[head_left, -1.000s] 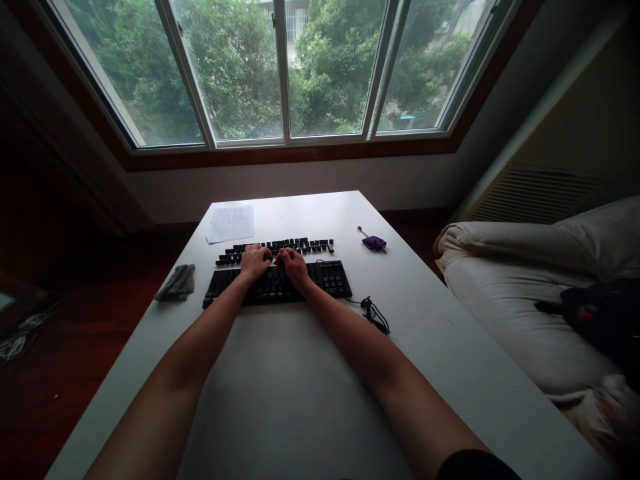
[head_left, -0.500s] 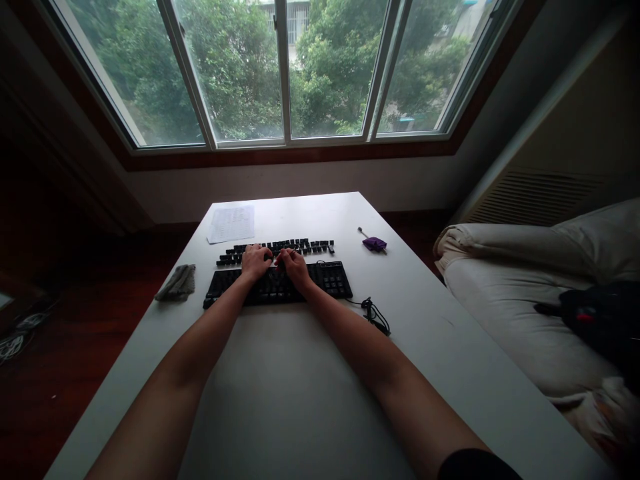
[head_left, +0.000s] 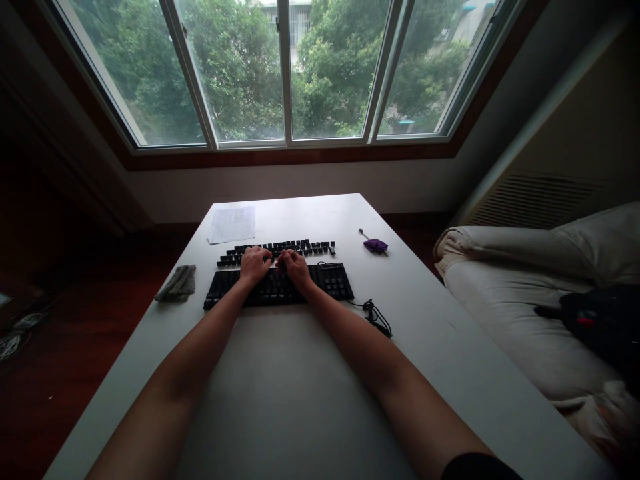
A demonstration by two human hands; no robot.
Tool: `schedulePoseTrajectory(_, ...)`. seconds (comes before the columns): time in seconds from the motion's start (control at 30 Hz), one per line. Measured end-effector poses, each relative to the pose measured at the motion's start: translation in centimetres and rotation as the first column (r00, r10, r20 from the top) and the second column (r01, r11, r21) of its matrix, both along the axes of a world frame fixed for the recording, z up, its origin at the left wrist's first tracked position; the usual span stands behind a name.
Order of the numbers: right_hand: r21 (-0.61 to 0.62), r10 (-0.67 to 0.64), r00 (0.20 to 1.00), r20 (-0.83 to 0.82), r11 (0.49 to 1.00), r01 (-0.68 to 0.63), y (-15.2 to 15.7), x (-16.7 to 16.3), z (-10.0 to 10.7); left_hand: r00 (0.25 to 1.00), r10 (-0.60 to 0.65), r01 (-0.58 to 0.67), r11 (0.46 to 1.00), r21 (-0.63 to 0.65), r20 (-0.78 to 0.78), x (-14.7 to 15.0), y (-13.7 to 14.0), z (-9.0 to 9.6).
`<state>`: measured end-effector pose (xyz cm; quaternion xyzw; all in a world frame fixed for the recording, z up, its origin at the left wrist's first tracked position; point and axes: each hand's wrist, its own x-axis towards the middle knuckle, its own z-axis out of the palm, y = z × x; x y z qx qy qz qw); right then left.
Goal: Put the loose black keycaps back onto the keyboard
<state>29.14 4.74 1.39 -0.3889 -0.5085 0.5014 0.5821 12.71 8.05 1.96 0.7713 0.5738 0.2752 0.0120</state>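
A black keyboard lies across the white table under my wrists. Over its far edge, my left hand is closed, fingers bent, with the thumb side toward the right hand. My right hand pinches beside it; a small reddish bit shows at the fingertips, too small to name. What the left fingers hold, if anything, is hidden. Loose black keycaps stand in rows just beyond the keyboard, partly behind both hands.
A printed paper sheet lies at the far left of the table. A grey cloth is left of the keyboard. To the right are a purple item with a stick and a coiled cable. A pale sofa stands beyond.
Both hands stay at nearly the same spot over the keyboard's far edge, with only slight finger shifts. The view has moved a little; the objects on the table lie as before.
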Motion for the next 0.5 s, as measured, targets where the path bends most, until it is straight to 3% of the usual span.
schedulePoseTrajectory(0.33, 0.035, 0.006, 1.000, -0.007, 0.999, -0.006, 0.0, 0.0, 0.1, 0.992, -0.110, 0.107, 0.994, 0.038, 0.069, -1.7, -5.2, 0.4)
schedulePoseTrajectory(0.5, 0.044, -0.002, 0.999, 0.046, 0.999, 0.000, -0.2, -0.1, 0.0, 0.984, -0.162, 0.164, 0.986, -0.016, 0.072, -2.0, -6.7, 0.4)
